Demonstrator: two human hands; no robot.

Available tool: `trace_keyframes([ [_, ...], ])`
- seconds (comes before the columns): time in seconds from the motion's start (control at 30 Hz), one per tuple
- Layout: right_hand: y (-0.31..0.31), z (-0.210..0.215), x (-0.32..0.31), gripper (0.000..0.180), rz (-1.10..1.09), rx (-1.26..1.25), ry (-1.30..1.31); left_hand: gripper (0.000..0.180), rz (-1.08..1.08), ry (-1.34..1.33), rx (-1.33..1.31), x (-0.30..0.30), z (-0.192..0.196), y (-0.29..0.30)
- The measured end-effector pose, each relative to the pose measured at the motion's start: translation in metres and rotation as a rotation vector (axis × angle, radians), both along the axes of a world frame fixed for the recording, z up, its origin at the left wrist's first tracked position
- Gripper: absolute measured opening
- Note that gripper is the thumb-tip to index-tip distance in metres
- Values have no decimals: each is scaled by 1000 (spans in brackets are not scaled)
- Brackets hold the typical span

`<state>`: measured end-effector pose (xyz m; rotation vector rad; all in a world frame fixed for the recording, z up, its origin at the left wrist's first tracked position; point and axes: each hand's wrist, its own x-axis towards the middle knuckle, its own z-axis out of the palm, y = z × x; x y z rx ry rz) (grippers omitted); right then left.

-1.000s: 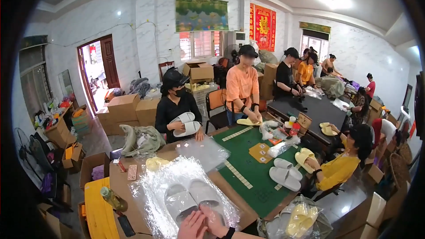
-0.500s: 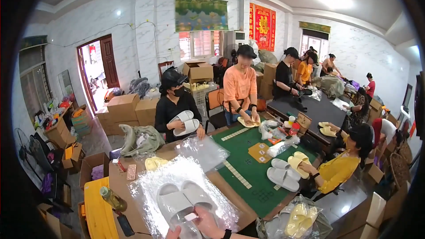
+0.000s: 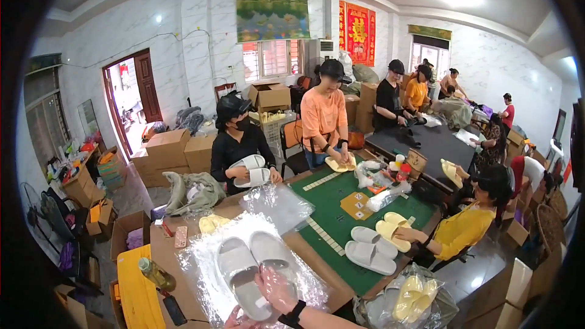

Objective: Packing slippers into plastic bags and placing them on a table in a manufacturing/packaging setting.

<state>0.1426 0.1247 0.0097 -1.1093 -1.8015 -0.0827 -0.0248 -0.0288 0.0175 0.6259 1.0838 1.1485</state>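
A pair of grey slippers (image 3: 235,257) lies side by side on a shiny clear plastic bag (image 3: 204,271) at the table's near side. My right hand (image 3: 277,290), with a black band at the wrist, rests on the slippers with its fingers stretched out, open. Close to its palm a small white label (image 3: 262,302) shows against the grey heel. At the lower edge, my left hand (image 3: 241,319) is by the heel of the left slipper; most of it is cut off, so its grip is unclear.
Beyond the bag lie clear plastic sheets (image 3: 277,207) and a green mat (image 3: 323,231). A bottle (image 3: 155,273), phone (image 3: 173,309) and yellow cloth (image 3: 137,286) are on the left. Co-workers handle slippers around the table. Bagged yellow slippers (image 3: 414,298) sit at the near right.
My right hand has gone from pinching the small white label to lying open across the slippers. A co-worker in yellow has shifted pale yellow slippers leftward on the mat.
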Motion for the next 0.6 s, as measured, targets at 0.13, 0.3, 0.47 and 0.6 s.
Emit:
trace_keyframes([
  [0.13,22,-2,-19,36,110,-514,105,27,82,169,-116,1,-7,11],
  [0.3,13,-22,-10,54,30,-529,-142,48,69,83,-92,-15,-33,13],
  [0.47,-81,-4,62,50,404,-354,-61,66,123,588,0,-5,11,-13],
  [0.6,-103,9,126,29,625,-373,-30,84,22,1015,161,-19,30,-17],
])
